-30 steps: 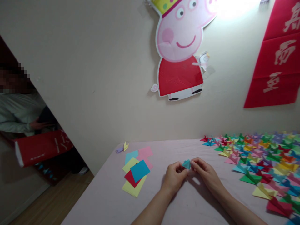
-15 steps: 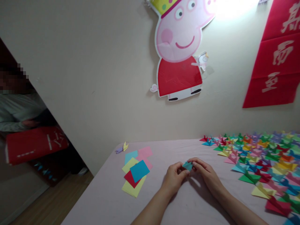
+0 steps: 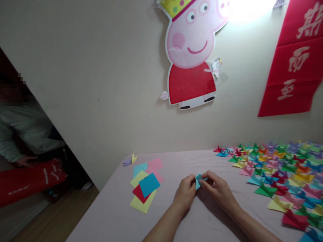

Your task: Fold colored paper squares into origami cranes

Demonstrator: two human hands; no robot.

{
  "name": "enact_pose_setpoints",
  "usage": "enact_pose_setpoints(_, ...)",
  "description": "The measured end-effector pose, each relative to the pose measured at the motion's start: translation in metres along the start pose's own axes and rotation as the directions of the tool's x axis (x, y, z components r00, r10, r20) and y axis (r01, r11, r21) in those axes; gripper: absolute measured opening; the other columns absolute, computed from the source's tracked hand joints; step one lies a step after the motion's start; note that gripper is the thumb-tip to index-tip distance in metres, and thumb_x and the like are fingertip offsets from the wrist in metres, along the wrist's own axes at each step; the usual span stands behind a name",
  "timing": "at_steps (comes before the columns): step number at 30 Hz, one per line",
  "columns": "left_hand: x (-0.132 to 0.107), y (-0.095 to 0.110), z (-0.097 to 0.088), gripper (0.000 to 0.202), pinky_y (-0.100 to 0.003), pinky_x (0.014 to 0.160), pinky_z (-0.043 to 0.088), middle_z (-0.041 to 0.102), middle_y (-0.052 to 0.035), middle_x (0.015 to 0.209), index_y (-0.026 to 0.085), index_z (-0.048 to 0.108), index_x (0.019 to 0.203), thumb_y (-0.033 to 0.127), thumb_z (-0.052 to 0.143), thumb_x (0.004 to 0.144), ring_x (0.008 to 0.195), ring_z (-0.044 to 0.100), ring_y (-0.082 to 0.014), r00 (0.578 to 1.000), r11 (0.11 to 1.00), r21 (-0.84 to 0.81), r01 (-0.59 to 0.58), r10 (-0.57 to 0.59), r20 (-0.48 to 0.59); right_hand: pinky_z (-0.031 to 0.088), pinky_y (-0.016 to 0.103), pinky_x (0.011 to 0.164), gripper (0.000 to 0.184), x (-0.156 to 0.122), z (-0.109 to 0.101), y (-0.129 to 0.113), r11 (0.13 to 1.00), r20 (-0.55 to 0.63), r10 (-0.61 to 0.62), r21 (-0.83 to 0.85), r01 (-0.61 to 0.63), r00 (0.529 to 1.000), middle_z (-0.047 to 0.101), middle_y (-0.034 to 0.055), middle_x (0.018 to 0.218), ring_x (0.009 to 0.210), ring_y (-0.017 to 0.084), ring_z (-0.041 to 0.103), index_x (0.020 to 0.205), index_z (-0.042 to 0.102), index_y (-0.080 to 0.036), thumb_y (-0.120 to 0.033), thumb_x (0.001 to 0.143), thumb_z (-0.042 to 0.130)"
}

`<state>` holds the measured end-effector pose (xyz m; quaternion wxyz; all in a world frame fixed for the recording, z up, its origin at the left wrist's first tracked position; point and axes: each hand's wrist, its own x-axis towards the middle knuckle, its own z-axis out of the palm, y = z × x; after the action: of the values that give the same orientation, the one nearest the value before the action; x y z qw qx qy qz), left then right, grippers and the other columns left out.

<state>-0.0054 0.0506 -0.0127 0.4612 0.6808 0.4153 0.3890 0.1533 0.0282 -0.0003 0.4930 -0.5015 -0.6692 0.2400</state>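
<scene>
The light blue folded paper (image 3: 198, 183) is between the two hands, held up just above the pale pink cloth (image 3: 176, 223). The left hand (image 3: 186, 191) is nearly closed, its thumb and curled fingers pinching the paper's left side. The right hand (image 3: 219, 188) is partly curled, thumb and forefinger close together at the paper's right side; the exact contact of the tips is too small to make out.

Over the last second the right hand has come in closer to the left, its thumb now laid across the near face of the paper, and the piece shows a taller face at the left with a point sticking out to the right. I judge this to be a change of grip to work a fold; the piece is already small and well shaped, so the folding seems far along.

Left of the hands, the loose paper squares (image 3: 149, 184) lie overlapping and unmoved, with two small folded pieces (image 3: 134, 158) beyond them. Right of the hands, rows of folded paper birds (image 3: 280, 203) cover the cloth. Far to the left, another person (image 3: 27, 124) has lowered a red bag or box (image 3: 32, 183).
</scene>
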Motion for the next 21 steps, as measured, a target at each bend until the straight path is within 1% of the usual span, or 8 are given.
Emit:
enact_pose_setpoints(4, -0.002, 0.003, 0.0, 0.021, -0.027, 0.078, 0.042, 0.063, -0.002, 0.082, 0.019, 0.062, 0.081, 0.036, 0.055, 0.089, 0.084, 0.055, -0.0194, 1.0, 1.0, 0.013, 0.007, -0.007, 0.001, 0.048, 0.03, 0.067, 0.018, -0.001, -0.008, -0.007, 0.971, 0.039, -0.054, -0.232, 0.061, 0.998, 0.065, 0.0016, 0.073, 0.069, 0.019, 0.06, 0.075, 0.063, -0.024, -0.037, 0.084, 0.055)
enact_pose_setpoints(7, -0.003, 0.006, 0.0, 0.019, -0.026, 0.075, 0.042, 0.064, -0.001, 0.082, 0.019, 0.063, 0.085, 0.035, 0.053, 0.09, 0.081, 0.056, -0.0178, 1.0, 1.0, 0.007, 0.016, -0.016, -0.016, 0.046, 0.028, 0.065, 0.016, 0.012, -0.026, -0.011, 0.891, 0.111, -0.017, -0.449, 0.065, 0.994, 0.068, 0.0013, 0.076, 0.071, 0.019, 0.062, 0.076, 0.062, -0.025, -0.034, 0.085, 0.053)
enact_pose_setpoints(8, -0.003, 0.007, 0.0, 0.019, -0.026, 0.074, 0.043, 0.064, -0.0006, 0.081, 0.019, 0.062, 0.087, 0.034, 0.052, 0.09, 0.078, 0.057, -0.017, 0.999, 1.0, 0.002, 0.022, -0.022, -0.024, 0.045, 0.027, 0.064, 0.017, 0.021, -0.035, -0.011, 0.837, 0.115, 0.008, -0.544, 0.057, 0.993, 0.069, 0.0015, 0.076, 0.072, 0.019, 0.063, 0.076, 0.062, -0.025, -0.034, 0.086, 0.053)
enact_pose_setpoints(10, -0.004, 0.008, 0.0, 0.018, -0.026, 0.071, 0.043, 0.064, 0.0001, 0.079, 0.019, 0.062, 0.089, 0.032, 0.05, 0.09, 0.073, 0.058, -0.0157, 0.999, 0.999, -0.01, 0.033, -0.033, -0.041, 0.042, 0.027, 0.062, 0.02, 0.042, -0.056, -0.008, 0.632, 0.066, 0.095, -0.775, -0.009, 0.993, 0.07, 0.002, 0.075, 0.07, 0.019, 0.063, 0.076, 0.065, -0.025, -0.034, 0.087, 0.051)
enact_pose_setpoints(12, -0.004, 0.011, 0.0, 0.016, -0.026, 0.069, 0.042, 0.064, 0.0005, 0.079, 0.019, 0.063, 0.089, 0.028, 0.05, 0.088, 0.071, 0.059, -0.0152, 0.997, 0.999, -0.015, 0.048, -0.048, -0.057, 0.037, 0.03, 0.06, 0.023, 0.065, -0.077, -0.002, 0.532, -0.005, 0.127, -0.844, -0.073, 0.992, 0.07, 0.0072, 0.072, 0.068, 0.024, 0.063, 0.072, 0.068, -0.022, -0.029, 0.085, 0.051)
enact_pose_setpoints(15, -0.006, 0.015, 0.0, 0.014, -0.025, 0.069, 0.042, 0.066, 0.001, 0.079, 0.02, 0.064, 0.087, 0.026, 0.051, 0.086, 0.072, 0.06, -0.0152, 0.994, 0.997, -0.005, 0.081, -0.081, -0.077, 0.035, 0.034, 0.066, 0.023, 0.092, -0.097, 0.012, 0.427, -0.059, 0.141, -0.897, -0.115, 0.988, 0.069, 0.0119, 0.068, 0.08, 0.031, 0.062, 0.061, 0.07, -0.021, -0.023, 0.079, 0.055)
enact_pose_setpoints(17, -0.007, 0.017, -0.001, 0.014, -0.025, 0.069, 0.042, 0.067, 0.0013, 0.08, 0.021, 0.065, 0.087, 0.025, 0.051, 0.086, 0.073, 0.061, -0.0149, 0.991, 0.994, 0.011, 0.106, -0.105, -0.087, 0.035, 0.036, 0.071, 0.025, 0.101, -0.102, 0.024, 0.375, -0.076, 0.137, -0.919, -0.123, 0.988, 0.071, 0.014, 0.078, 0.087, 0.033, 0.061, 0.06, 0.072, -0.02, -0.024, 0.079, 0.055)
enact_pose_setpoints(21, -0.008, 0.017, -0.001, 0.015, -0.025, 0.068, 0.041, 0.068, 0.0021, 0.083, 0.022, 0.066, 0.088, 0.026, 0.052, 0.086, 0.074, 0.062, -0.0146, 0.987, 0.989, 0.063, 0.13, -0.123, -0.1, 0.034, 0.04, 0.075, 0.024, 0.103, -0.098, 0.05, 0.287, -0.104, 0.13, -0.948, -0.138, 0.986, 0.071, 0.0196, 0.095, 0.094, 0.037, 0.057, 0.07, 0.076, -0.017, -0.022, 0.08, 0.054)
